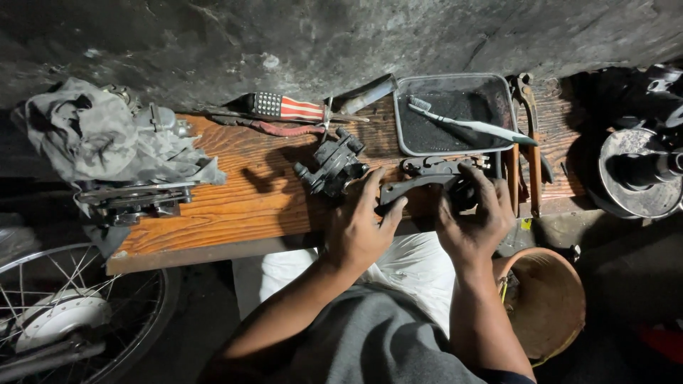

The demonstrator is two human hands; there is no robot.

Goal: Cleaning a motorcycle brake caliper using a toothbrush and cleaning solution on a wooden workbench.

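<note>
My left hand (pixel 361 226) and my right hand (pixel 475 217) both grip a flat, dark metal bracket (pixel 416 186) at the near edge of a wooden board (pixel 249 195). The left hand holds its left end; the right hand's fingers curl over its right end, hiding it. Just left of the bracket sits a black brake caliper (pixel 333 166), close to my left fingertips but apart from them.
A metal tray (pixel 447 114) holding a toothbrush (pixel 469 125) lies behind the bracket. Screwdrivers (pixel 284 108) lie at the board's back. A grey rag (pixel 99 135) covers parts on the left. A spoked wheel (pixel 67 313) is lower left, a clay-coloured bowl (pixel 548 302) lower right.
</note>
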